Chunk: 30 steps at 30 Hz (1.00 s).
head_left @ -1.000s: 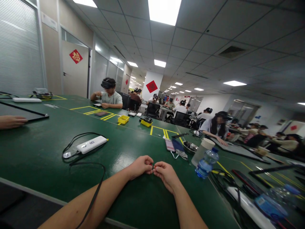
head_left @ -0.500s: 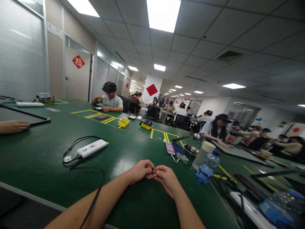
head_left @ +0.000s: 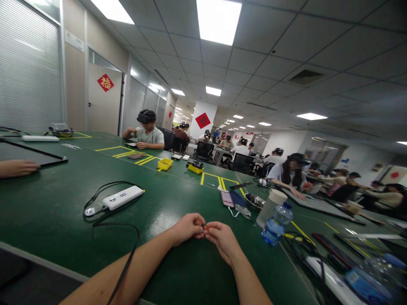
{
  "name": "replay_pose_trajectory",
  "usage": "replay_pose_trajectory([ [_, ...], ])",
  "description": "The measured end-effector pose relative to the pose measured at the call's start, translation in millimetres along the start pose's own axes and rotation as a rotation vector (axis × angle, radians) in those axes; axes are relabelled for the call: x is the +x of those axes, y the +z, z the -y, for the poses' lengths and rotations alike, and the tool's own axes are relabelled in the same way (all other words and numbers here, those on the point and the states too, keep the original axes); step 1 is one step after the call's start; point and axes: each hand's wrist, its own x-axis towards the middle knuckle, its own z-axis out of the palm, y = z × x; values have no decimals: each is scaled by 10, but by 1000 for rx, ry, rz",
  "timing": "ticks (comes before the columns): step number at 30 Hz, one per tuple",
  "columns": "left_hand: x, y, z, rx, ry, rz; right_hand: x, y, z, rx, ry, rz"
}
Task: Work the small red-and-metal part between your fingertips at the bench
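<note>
Both hands meet low in the middle of the view, just above the green table (head_left: 79, 250), their fingertips nearly touching. My right hand (head_left: 221, 240) is closed in a pinch on a small orange piece (head_left: 207, 228), only a sliver of which shows between thumb and fingers. My left hand (head_left: 188, 228) is pinched too, its fingertips against or close to that piece. Whatever lies between the left fingertips is too small and hidden to name. A black cable crosses my left forearm.
To the left lies a white power bank (head_left: 123, 197) with its cable. On the right stand a water bottle (head_left: 277, 224), a pale cup (head_left: 270, 207) and a metal bowl (head_left: 255, 201). Further off are yellow trays (head_left: 165, 164). A person's hand (head_left: 19, 168) rests on a dark-edged board at far left.
More of the orange piece shows at my right fingertips. The hands have otherwise hardly moved.
</note>
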Motion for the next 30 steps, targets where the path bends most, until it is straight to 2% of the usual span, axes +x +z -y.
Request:
replay_pose_trajectory([
  [11, -17, 29, -58, 59, -50, -7, -9, 11, -7, -76, -42, 16],
  [19, 0, -5, -10, 78, 18, 6, -23, 21, 11, -87, -32, 24],
  [24, 28, -16, 21, 106, 13, 12, -12, 11, -15, -75, -61, 28],
  [30, 33, -19, 25, 103, 35, 10, -27, 29, 24, -54, -27, 14],
])
